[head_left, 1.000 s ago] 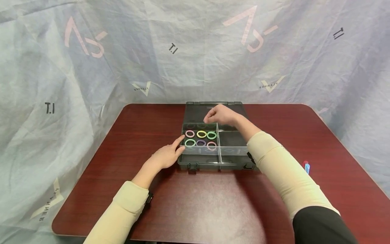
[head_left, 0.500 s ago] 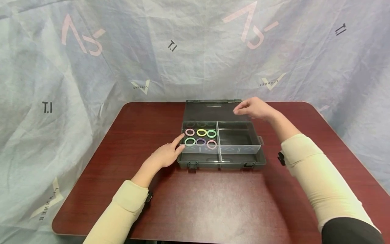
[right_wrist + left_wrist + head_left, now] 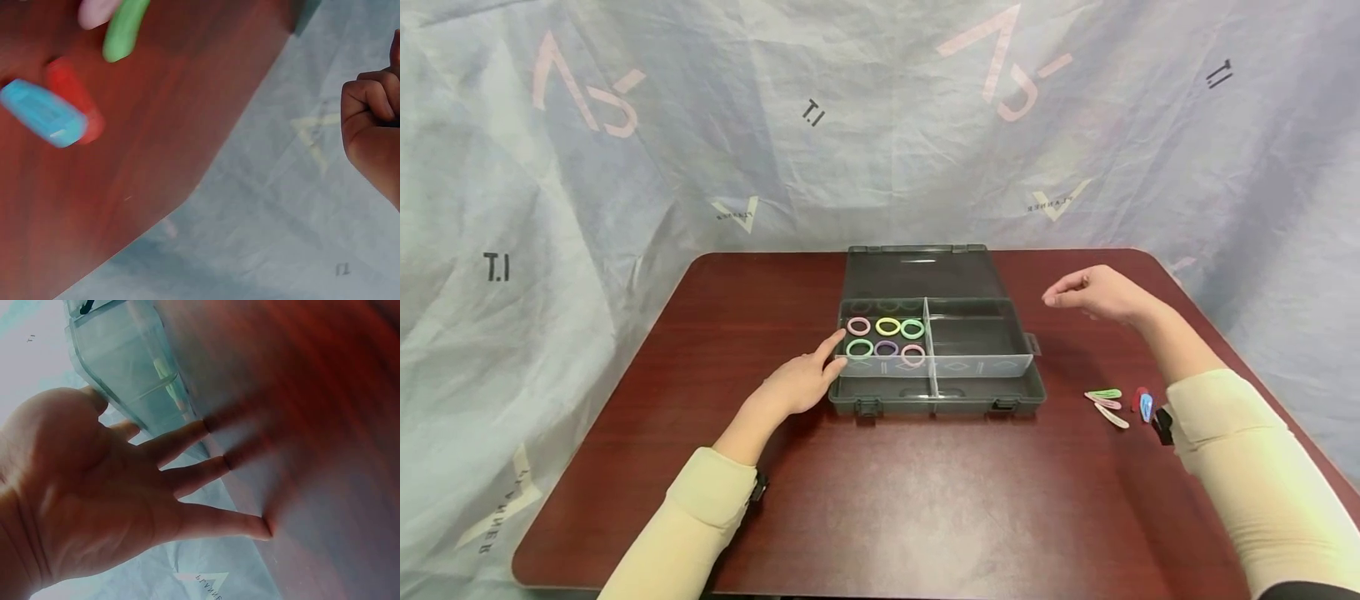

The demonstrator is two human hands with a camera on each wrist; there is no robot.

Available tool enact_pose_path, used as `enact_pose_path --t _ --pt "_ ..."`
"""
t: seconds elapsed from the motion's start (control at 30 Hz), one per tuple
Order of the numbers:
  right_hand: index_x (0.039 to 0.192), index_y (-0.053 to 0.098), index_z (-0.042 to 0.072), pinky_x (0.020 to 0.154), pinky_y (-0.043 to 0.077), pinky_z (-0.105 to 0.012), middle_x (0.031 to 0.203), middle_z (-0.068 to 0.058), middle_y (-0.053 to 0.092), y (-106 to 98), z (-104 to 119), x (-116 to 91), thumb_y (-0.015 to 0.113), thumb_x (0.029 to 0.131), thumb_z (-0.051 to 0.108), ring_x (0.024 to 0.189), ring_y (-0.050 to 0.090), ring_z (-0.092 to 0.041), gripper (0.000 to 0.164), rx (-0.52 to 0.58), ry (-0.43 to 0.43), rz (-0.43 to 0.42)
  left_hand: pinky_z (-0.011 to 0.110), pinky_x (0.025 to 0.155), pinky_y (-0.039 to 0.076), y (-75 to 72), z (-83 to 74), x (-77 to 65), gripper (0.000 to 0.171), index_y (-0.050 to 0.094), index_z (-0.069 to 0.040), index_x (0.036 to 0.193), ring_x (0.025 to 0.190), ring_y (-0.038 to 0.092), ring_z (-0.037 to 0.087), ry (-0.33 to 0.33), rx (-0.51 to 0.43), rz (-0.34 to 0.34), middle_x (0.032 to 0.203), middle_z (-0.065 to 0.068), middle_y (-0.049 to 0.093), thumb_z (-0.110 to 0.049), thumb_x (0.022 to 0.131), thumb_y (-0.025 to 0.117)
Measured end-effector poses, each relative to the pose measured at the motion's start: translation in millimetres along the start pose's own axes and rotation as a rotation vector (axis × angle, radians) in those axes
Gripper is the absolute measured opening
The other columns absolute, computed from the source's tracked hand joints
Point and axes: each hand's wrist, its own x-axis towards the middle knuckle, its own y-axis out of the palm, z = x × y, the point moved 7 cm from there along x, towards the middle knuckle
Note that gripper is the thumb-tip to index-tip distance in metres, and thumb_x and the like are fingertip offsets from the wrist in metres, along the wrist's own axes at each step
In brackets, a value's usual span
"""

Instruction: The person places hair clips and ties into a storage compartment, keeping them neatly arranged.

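Observation:
My left hand [image 3: 801, 382] has its fingers spread and straight, with index finger and thumb at the left side of a dark see-through divided box [image 3: 936, 407]. In the left wrist view its other fingertips rest on the table. Several coloured hair ties [image 3: 877, 326] lie in two rows inside the box's left compartment. My right hand [image 3: 1101, 293] hovers right of the box, fingers loosely curled and nothing seen in them. Below it on the table are snap hair clips: green [image 3: 1105, 393], pink [image 3: 1107, 403], white [image 3: 1112, 416], red [image 3: 1137, 400] and blue [image 3: 1146, 407].
The box lid [image 3: 925, 273] lies back behind the box. A clear wall [image 3: 928, 329] divides the inner tray, and a small tab [image 3: 1033, 343] juts from its right side. A printed cloth [image 3: 880, 125] hangs behind the reddish-brown table [image 3: 910, 500].
My right hand has moved from above the box to the right, clear of it. The hair clips have come into sight. My left hand has stayed at the box's left side.

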Motion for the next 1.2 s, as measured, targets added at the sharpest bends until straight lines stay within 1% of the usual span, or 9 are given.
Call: enact_pose_path --t 0.03,0.1,0.17,0.27,0.37,0.53,0.73,0.93,1.2 --pt "0.117 0.075 0.008 0.051 0.038 -0.036 0.073 0.005 0.057 0 -6 -3 0.074 0.094 0.037 0.049 0.03 -0.011 0.037 0.001 0.005 0.008 0.058 0.108 0.039 -0.3 0.5 -0.2 0.063 0.009 -0.027 0.165 0.13 0.053 0.042 -0.001 0.0 0.001 0.13 0.021 0.064 -0.047 0.11 0.033" --pt "0.117 0.074 0.006 0.052 0.039 -0.036 0.078 0.006 0.062 2 -15 -10 0.073 0.095 0.035 0.05 0.03 -0.01 0.037 0.0 0.008 0.028 0.058 0.108 0.039 -0.7 1.4 -0.5 0.063 0.009 -0.027 0.165 0.13 0.053 0.042 -0.001 0.002 0.003 0.129 0.021 0.065 -0.046 0.111 0.033" --pt "0.116 0.074 0.004 0.053 0.041 -0.037 0.081 0.002 0.065 3 -25 -17 0.074 0.095 0.032 0.052 0.033 -0.01 0.035 -0.005 0.01 0.045 0.058 0.107 0.04 -0.6 2.3 -0.5 0.063 0.009 -0.026 0.165 0.128 0.055 0.042 0.003 0.006 0.006 0.127 0.02 0.066 -0.046 0.111 0.033" --pt "0.116 0.073 0.001 0.056 0.043 -0.038 0.097 -0.007 0.071 6 -38 -27 0.073 0.095 0.029 0.053 0.034 -0.011 0.035 -0.001 0.014 0.068 0.058 0.105 0.041 -1.3 2.7 -0.8 0.063 0.009 -0.026 0.165 0.123 0.058 0.041 0.009 0.005 0.004 0.126 0.02 0.066 -0.045 0.111 0.033" --pt "0.115 0.073 0.0 0.055 0.042 -0.036 0.1 -0.013 0.071 9 -50 -36 0.073 0.095 0.028 0.054 0.035 -0.01 0.035 0.017 0.024 0.09 0.058 0.106 0.041 -2.5 3.1 -1.2 0.062 0.009 -0.025 0.165 0.123 0.058 0.041 0.011 -0.002 -0.002 0.129 0.021 0.064 -0.045 0.111 0.034" --pt "0.112 0.073 0.0 0.046 0.034 -0.032 0.091 -0.014 0.068 18 -74 -49 0.076 0.093 0.026 0.047 0.029 -0.009 0.032 0.058 0.08 0.165 0.058 0.107 0.039 -3.4 4.8 -1.5 0.062 0.009 -0.026 0.165 0.128 0.055 0.042 0.002 -0.006 0.001 0.136 0.024 0.059 -0.045 0.111 0.032" --pt "0.11 0.072 -0.001 0.045 0.031 -0.026 0.082 -0.008 0.065 26 -93 -59 0.077 0.091 0.022 0.047 0.029 -0.009 0.03 0.094 0.126 0.201 0.059 0.107 0.039 -5.1 6.1 -2.4 0.062 0.008 -0.025 0.165 0.128 0.055 0.043 -0.008 -0.001 0.006 0.137 0.025 0.058 -0.045 0.111 0.032" --pt "0.109 0.072 -0.004 0.045 0.029 -0.027 0.076 -0.005 0.066 33 -99 -65 0.078 0.089 0.015 0.048 0.03 -0.008 0.028 0.155 0.15 0.227 0.059 0.108 0.038 -5.3 9.4 -1.7 0.062 0.008 -0.024 0.165 0.128 0.055 0.042 -0.005 0.0 0.002 0.138 0.025 0.058 -0.045 0.111 0.031" --pt "0.107 0.072 -0.005 0.046 0.03 -0.023 0.064 0.001 0.051 39 -105 -66 0.08 0.087 0.013 0.049 0.034 -0.008 0.028 0.149 0.134 0.222 0.059 0.108 0.038 -4.4 10.8 -2.4 0.062 0.007 -0.024 0.165 0.129 0.053 0.043 -0.003 -0.001 0.007 0.141 0.026 0.055 -0.044 0.111 0.031"
